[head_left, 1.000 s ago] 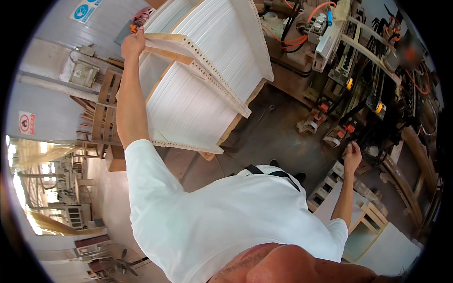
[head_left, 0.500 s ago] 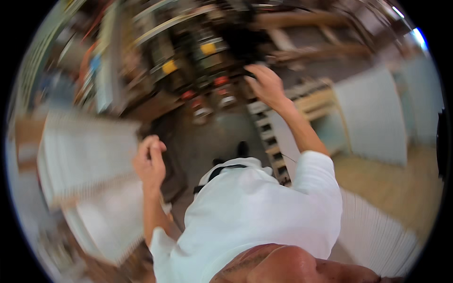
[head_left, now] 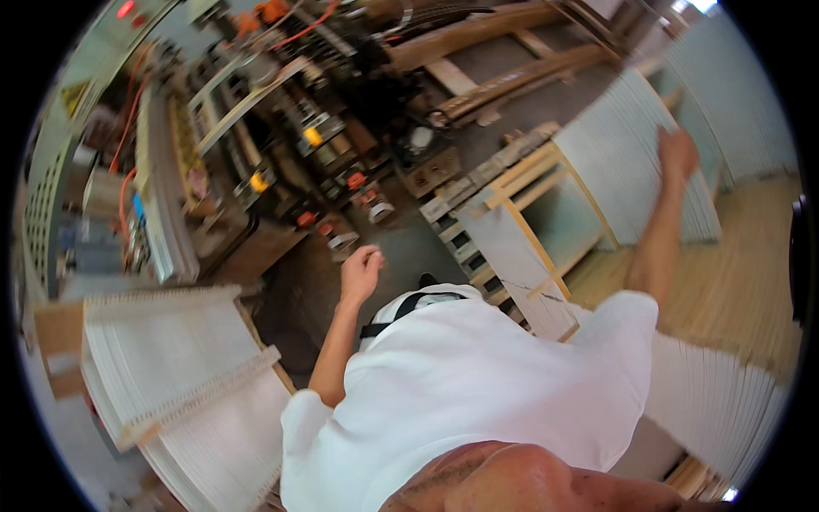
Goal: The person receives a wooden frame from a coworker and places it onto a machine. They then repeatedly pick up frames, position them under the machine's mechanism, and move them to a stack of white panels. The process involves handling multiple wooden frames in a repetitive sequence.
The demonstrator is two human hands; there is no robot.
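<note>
My left hand [head_left: 362, 271] hangs over the floor in front of my waist. Its fingers are curled together, with nothing visible in them. Out to the right, my right hand [head_left: 677, 155] is at a tall stack of thin white panels [head_left: 606, 141], close to the stack's right side. The fingers there are small and smeared, so I cannot tell whether they touch or grip a panel edge. Below that stack, a pale wooden frame with white panels [head_left: 512, 243] leans beside a slatted wooden pallet [head_left: 465, 247].
Stacked white panels with ridged edges [head_left: 175, 358] stand at my left. More panels [head_left: 708, 388] lie at lower right, near a tan wooden surface [head_left: 725, 282]. Ahead is a machine with yellow and red parts [head_left: 311, 136]. A brown roller-like beam [head_left: 520, 85] lies beyond.
My right hand has swung out to the right, to the white panel stack. My left hand has come inward, nearer my waist. The view has turned to the right.
</note>
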